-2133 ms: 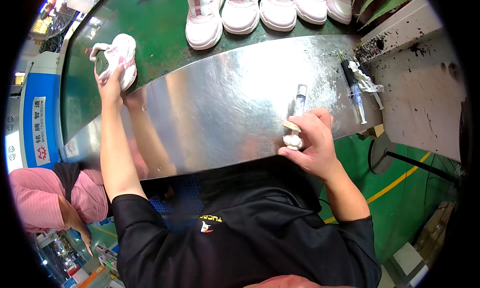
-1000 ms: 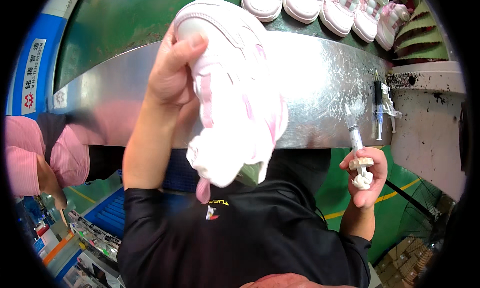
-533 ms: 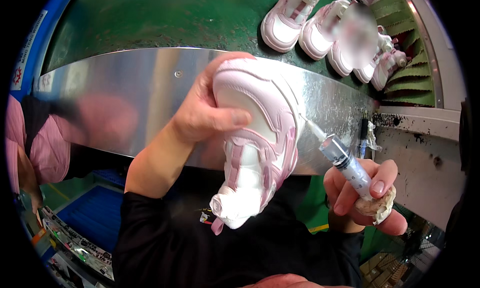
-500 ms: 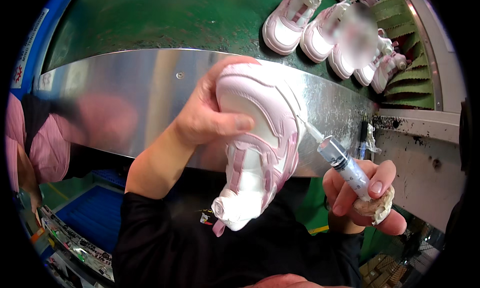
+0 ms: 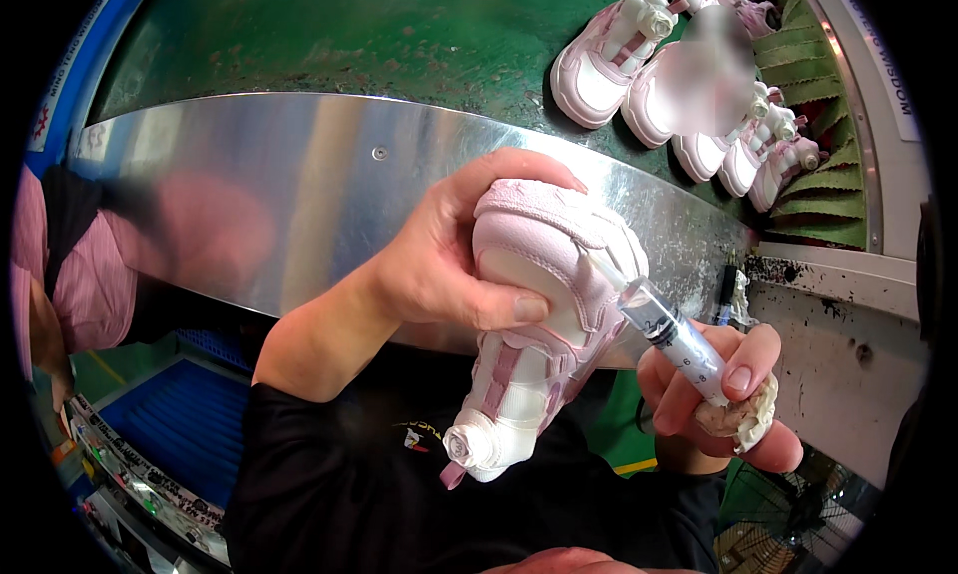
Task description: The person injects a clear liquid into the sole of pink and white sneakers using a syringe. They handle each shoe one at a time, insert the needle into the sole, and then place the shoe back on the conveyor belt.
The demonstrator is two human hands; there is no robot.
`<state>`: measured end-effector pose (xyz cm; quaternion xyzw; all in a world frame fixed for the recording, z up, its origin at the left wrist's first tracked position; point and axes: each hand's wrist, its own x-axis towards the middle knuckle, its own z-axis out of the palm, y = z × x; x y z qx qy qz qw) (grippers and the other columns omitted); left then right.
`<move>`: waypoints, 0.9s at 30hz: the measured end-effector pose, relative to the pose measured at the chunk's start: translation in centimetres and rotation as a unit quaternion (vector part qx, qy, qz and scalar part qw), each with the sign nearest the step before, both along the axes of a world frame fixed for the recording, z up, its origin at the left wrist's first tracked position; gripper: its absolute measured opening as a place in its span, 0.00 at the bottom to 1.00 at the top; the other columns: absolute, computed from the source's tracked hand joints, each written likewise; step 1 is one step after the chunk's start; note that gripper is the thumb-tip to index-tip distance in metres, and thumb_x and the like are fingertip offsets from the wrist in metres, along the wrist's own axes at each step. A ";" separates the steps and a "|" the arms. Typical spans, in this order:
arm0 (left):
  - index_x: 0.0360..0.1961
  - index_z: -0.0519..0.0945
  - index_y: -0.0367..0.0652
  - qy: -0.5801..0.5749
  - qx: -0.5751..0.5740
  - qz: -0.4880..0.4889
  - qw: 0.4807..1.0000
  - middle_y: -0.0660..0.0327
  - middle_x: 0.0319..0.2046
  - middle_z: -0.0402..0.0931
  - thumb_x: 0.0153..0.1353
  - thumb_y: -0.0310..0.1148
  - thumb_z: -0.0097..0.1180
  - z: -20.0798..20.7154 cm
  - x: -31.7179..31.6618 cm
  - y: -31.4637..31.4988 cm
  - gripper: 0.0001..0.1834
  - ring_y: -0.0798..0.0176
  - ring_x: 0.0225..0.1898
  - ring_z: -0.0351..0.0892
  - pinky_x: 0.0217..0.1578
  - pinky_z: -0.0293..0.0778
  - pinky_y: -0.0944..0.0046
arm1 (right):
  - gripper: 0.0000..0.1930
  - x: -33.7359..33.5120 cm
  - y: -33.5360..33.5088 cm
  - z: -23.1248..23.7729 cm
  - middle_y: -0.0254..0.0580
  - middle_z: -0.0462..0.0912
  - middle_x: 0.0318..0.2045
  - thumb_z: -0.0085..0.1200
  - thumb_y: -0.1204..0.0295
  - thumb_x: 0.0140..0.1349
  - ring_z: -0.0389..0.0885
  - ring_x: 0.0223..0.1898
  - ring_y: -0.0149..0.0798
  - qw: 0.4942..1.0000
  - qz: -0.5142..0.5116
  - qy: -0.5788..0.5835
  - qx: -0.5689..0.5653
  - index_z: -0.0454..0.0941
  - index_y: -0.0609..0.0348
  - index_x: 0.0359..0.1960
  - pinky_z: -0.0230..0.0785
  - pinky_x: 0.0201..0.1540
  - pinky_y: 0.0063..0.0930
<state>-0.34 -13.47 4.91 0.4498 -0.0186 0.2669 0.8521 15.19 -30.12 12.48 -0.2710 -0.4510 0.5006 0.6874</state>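
A pink and white sneaker (image 5: 544, 275) is gripped round its toe by my left hand (image 5: 449, 245), thumb across the upper and fingers behind the sole. Its ankle end, stuffed with white paper, points down toward my body. In my right hand (image 5: 709, 399) is a clear syringe (image 5: 682, 349) with dark markings and pale contents. Crumpled whitish material (image 5: 746, 414) wraps the syringe's rear end. The narrow tip meets the sneaker's side near the line between upper and sole; whether it presses in there I cannot tell.
Several similar sneakers (image 5: 594, 80) stand on the green surface (image 5: 329, 35) at the far right, beside green flaps (image 5: 808, 175). A metal ledge (image 5: 299, 205) runs along the near side. Another dark tool (image 5: 728, 294) rests at its right end. A person in pink (image 5: 95, 285) is at left.
My left hand and the sneaker have shifted right and slightly down, and the sneaker has turned a little. The syringe has moved slightly left, its tip still at the sneaker's side.
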 end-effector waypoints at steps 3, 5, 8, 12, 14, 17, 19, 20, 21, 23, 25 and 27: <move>0.55 0.67 0.38 0.010 -0.011 0.003 1.000 0.54 0.47 0.74 0.36 0.27 0.68 0.1 0.0 -0.1 0.40 0.60 0.49 0.75 0.50 0.71 0.60 | 0.34 0.0 0.0 -0.2 0.40 0.78 0.23 0.55 0.39 0.52 0.78 0.26 0.39 1.000 -0.005 -0.005 0.011 0.71 0.60 0.43 0.67 0.42 0.40; 0.55 0.67 0.38 0.019 -0.028 0.008 0.999 0.54 0.46 0.74 0.35 0.27 0.68 0.2 0.0 -0.2 0.40 0.60 0.49 0.75 0.50 0.71 0.61 | 0.34 0.3 -0.2 -0.1 0.41 0.78 0.23 0.55 0.39 0.52 0.78 0.27 0.39 1.000 -0.008 -0.010 0.010 0.71 0.61 0.42 0.67 0.40 0.38; 0.54 0.66 0.38 0.041 -0.017 0.020 0.999 0.54 0.46 0.74 0.35 0.29 0.68 0.3 0.0 0.0 0.40 0.60 0.49 0.75 0.50 0.71 0.61 | 0.34 0.7 -0.5 -0.3 0.43 0.79 0.24 0.56 0.38 0.51 0.76 0.27 0.39 1.000 -0.016 -0.016 0.004 0.72 0.60 0.42 0.65 0.37 0.33; 0.56 0.66 0.38 0.050 -0.011 0.016 0.999 0.56 0.46 0.74 0.37 0.27 0.68 0.4 -0.1 0.3 0.40 0.62 0.49 0.74 0.50 0.71 0.62 | 0.34 0.7 -0.6 -0.2 0.47 0.81 0.25 0.58 0.38 0.48 0.73 0.26 0.38 0.999 -0.027 0.000 -0.025 0.74 0.59 0.41 0.62 0.35 0.30; 0.59 0.65 0.42 0.004 0.000 -0.003 1.000 0.61 0.46 0.75 0.41 0.20 0.66 -0.2 -0.1 0.7 0.39 0.67 0.50 0.73 0.50 0.70 0.63 | 0.35 0.9 -0.6 -0.5 0.47 0.81 0.25 0.60 0.38 0.47 0.73 0.27 0.38 1.000 -0.026 0.000 -0.014 0.75 0.59 0.40 0.61 0.35 0.30; 0.59 0.65 0.42 0.004 -0.016 0.000 1.000 0.61 0.46 0.75 0.41 0.20 0.66 -0.4 0.0 0.7 0.40 0.67 0.50 0.73 0.50 0.70 0.63 | 0.35 0.9 -0.8 -0.8 0.47 0.81 0.25 0.61 0.38 0.46 0.74 0.28 0.38 0.999 -0.029 -0.003 -0.016 0.76 0.60 0.41 0.61 0.35 0.30; 0.59 0.65 0.42 0.010 -0.004 0.007 1.000 0.61 0.46 0.74 0.41 0.20 0.66 -0.5 0.0 0.9 0.40 0.66 0.50 0.73 0.50 0.70 0.63 | 0.35 0.9 -1.1 -1.0 0.46 0.81 0.25 0.61 0.39 0.46 0.74 0.27 0.38 0.999 -0.032 -0.003 -0.018 0.76 0.60 0.41 0.61 0.36 0.29; 0.59 0.65 0.42 0.013 0.002 0.011 1.000 0.61 0.47 0.74 0.41 0.20 0.66 -0.5 -0.1 0.9 0.40 0.66 0.50 0.73 0.50 0.70 0.63 | 0.35 1.0 -1.2 -1.2 0.46 0.81 0.25 0.61 0.39 0.46 0.74 0.27 0.38 0.999 -0.035 -0.004 -0.019 0.76 0.60 0.41 0.61 0.36 0.29; 0.59 0.65 0.42 0.020 -0.009 0.014 1.000 0.61 0.47 0.74 0.41 0.21 0.65 -0.6 -0.1 0.9 0.40 0.66 0.50 0.73 0.51 0.70 0.62 | 0.35 1.0 -1.5 -1.3 0.46 0.81 0.26 0.61 0.39 0.46 0.74 0.27 0.37 0.999 -0.038 -0.005 -0.020 0.76 0.60 0.41 0.61 0.35 0.29; 0.59 0.64 0.42 0.035 -0.031 0.021 0.999 0.60 0.48 0.73 0.41 0.21 0.65 -0.7 -0.1 0.9 0.40 0.65 0.50 0.73 0.51 0.70 0.61 | 0.35 1.1 -2.1 -1.7 0.46 0.81 0.25 0.61 0.39 0.46 0.75 0.27 0.37 0.999 -0.045 -0.006 -0.026 0.76 0.60 0.41 0.60 0.35 0.29; 0.59 0.64 0.42 0.043 -0.043 0.025 0.998 0.60 0.48 0.73 0.41 0.22 0.65 -1.0 -0.1 1.1 0.40 0.65 0.51 0.72 0.52 0.70 0.61 | 0.33 1.6 -2.7 -2.2 0.44 0.80 0.24 0.59 0.39 0.48 0.72 0.26 0.36 0.998 -0.038 -0.038 -0.026 0.73 0.57 0.42 0.57 0.28 0.25; 0.60 0.64 0.42 0.051 -0.053 0.032 0.997 0.59 0.49 0.73 0.41 0.23 0.64 -1.4 -0.1 1.3 0.40 0.63 0.51 0.72 0.53 0.70 0.60 | 0.32 2.1 -3.1 -2.8 0.42 0.79 0.22 0.57 0.39 0.51 0.69 0.25 0.34 0.997 -0.028 -0.073 -0.020 0.71 0.54 0.43 0.55 0.21 0.21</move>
